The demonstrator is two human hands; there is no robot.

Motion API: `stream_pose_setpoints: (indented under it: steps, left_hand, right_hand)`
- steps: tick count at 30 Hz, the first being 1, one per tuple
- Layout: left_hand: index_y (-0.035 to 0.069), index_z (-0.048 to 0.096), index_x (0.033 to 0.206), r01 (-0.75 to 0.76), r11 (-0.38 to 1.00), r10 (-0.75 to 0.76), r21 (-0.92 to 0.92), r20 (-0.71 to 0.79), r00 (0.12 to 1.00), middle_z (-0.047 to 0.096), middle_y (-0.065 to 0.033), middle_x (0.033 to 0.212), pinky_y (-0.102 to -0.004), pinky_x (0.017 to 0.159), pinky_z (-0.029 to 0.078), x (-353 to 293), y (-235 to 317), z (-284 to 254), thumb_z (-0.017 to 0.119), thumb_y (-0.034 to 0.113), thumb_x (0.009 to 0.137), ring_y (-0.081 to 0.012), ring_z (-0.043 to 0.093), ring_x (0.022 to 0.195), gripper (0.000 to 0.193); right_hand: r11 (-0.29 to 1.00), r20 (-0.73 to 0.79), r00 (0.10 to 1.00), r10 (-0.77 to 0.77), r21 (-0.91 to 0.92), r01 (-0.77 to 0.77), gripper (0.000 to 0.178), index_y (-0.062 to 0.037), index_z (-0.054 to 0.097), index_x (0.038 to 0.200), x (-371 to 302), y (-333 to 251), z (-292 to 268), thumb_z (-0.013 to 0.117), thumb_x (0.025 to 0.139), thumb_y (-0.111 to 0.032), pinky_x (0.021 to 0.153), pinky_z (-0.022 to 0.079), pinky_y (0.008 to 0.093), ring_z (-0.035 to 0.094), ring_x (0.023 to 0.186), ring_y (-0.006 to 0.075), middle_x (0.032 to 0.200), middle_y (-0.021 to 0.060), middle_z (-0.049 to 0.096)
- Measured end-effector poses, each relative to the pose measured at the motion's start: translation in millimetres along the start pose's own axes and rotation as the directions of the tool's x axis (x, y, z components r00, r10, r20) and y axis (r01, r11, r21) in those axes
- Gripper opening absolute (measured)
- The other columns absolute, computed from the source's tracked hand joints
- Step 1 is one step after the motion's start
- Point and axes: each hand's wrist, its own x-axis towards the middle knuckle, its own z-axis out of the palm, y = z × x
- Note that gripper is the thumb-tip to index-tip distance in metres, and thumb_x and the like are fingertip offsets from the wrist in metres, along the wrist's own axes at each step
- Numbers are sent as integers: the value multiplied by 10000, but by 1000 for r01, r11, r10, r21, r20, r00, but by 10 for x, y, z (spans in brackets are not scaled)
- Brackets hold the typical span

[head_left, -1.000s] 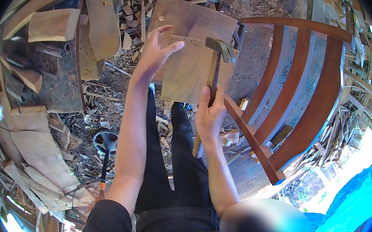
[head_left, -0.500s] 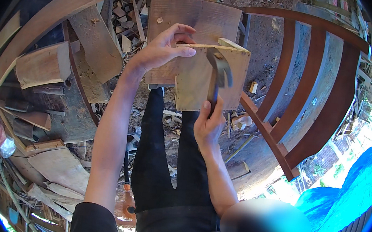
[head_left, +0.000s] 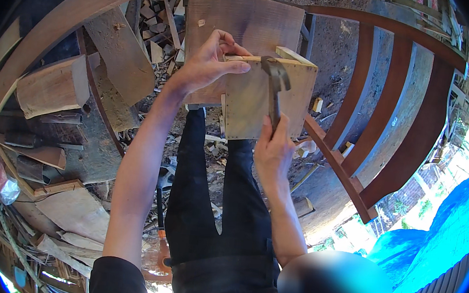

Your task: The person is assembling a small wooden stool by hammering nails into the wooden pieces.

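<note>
A small box of pale wooden boards (head_left: pixel 243 110) stands in front of my legs, with small nail marks along its edges. My left hand (head_left: pixel 215 60) grips the box's upper edge, thumb on the near panel and fingers curled behind the rim. In my right hand (head_left: pixel 275 153) is a claw hammer (head_left: pixel 275 91), held by its handle. The hammer head is over the top edge of the near panel, right of my left thumb; I cannot tell whether it touches. Any nail there is too small to make out.
Behind the box is a broad wooden board (head_left: pixel 241 20). A reddish-brown slatted wooden frame (head_left: pixel 399 106) stands to the right. Curved planks (head_left: pixel 67 40) and a wood block (head_left: pixel 54 87) lie at left. Offcuts (head_left: pixel 159 20) litter the ground. A blue sheet (head_left: pixel 434 239) is at lower right.
My right hand has shifted slightly right, and the hammer's handle leans more. The hammer head, blurred before, is now sharper near the box's top edge. My left hand keeps its grip.
</note>
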Motion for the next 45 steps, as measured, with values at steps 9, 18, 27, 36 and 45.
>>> stream_pose_setpoints:
  steps: [9, 18, 27, 36, 45]
  left_hand:
    - [79, 363, 1161, -22, 999, 20, -46, -40, 999, 659, -162, 1173, -359, 1000, 507, -9, -55, 20, 795, 56, 861, -187, 629, 1109, 526]
    - [78, 362, 1166, -56, 994, 53, -94, -36, 998, 666, -144, 1148, -351, 991, 507, 2, -123, 58, 807, 63, 849, -181, 635, 1089, 547]
    - [101, 359, 1156, -76, 996, 74, -55, -25, 997, 660, -148, 1178, -338, 1003, 498, 45, -151, 43, 773, 47, 874, -181, 632, 1109, 503]
    - [93, 360, 1133, -89, 994, 86, -68, -43, 995, 678, -152, 1132, -346, 967, 514, 32, -137, 50, 810, 70, 850, -181, 631, 1080, 532]
    - [90, 369, 1099, -198, 979, 201, 48, -74, 977, 686, -140, 1110, -397, 1052, 446, -218, -13, 396, 820, 37, 811, -215, 630, 1101, 538]
  right_hand:
    - [996, 89, 994, -55, -62, 61, 234, 1, 549, 1165, 31, -66, -31, 610, 1005, -158, 530, 513, 488, 672, 661, 449, 784, 272, 668]
    - [993, 90, 996, -12, -116, 23, 233, 24, 533, 1117, 76, 11, 0, 634, 989, -143, 529, 516, 475, 677, 650, 432, 751, 241, 668]
    - [996, 103, 994, 22, -89, -12, 244, 37, 511, 1117, 117, -79, -19, 634, 990, -131, 516, 509, 478, 674, 657, 436, 696, 254, 639]
    - [997, 56, 996, 67, 46, -69, 280, 16, 513, 1160, -5, 3, 60, 570, 1039, -230, 565, 497, 486, 677, 709, 421, 763, 231, 659]
    - [908, -171, 966, 195, 404, -111, 299, 12, 460, 1218, -316, 313, -14, 539, 1060, -230, 452, 355, 205, 420, 533, 51, 723, 2, 470]
